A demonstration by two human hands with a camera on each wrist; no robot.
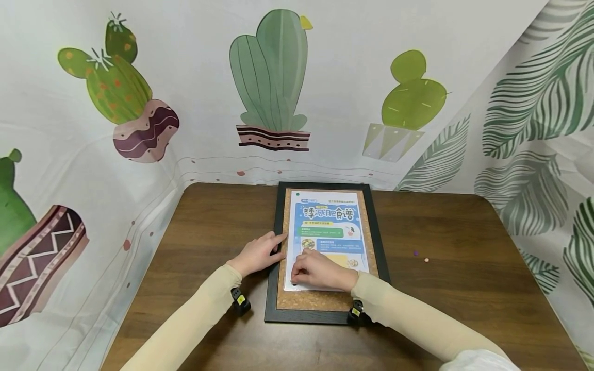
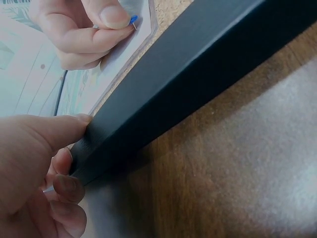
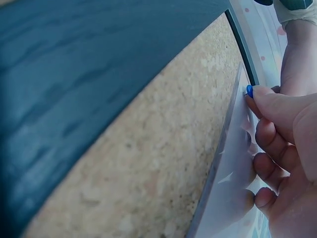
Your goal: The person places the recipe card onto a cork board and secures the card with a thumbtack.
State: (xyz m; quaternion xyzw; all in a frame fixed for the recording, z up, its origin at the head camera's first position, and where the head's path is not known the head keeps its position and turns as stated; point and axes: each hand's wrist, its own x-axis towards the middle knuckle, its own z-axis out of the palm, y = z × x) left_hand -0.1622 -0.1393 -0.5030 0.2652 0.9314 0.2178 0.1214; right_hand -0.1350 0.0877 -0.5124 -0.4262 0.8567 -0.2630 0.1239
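A framed cork board (image 1: 315,301) lies on the table, its wide border black. On the cork is a glossy printed sheet (image 1: 325,212) in blue, green and yellow, with a small green pushpin (image 1: 298,194) at its upper left corner. My right hand (image 1: 322,270) pinches a blue pushpin (image 3: 249,91) between thumb and forefinger over the sheet's lower left corner. In the left wrist view its metal point shows close to the sheet. My left hand (image 1: 260,253) grips the left side of the black frame (image 2: 148,84), thumb on top and fingers curled at the outer side.
The brown wooden table (image 1: 445,319) runs back to a cactus-print cloth (image 1: 343,93). Right of the board lie a small purple piece (image 1: 415,253) and a small pale piece (image 1: 426,259). Black wrist cameras sit on both wrists.
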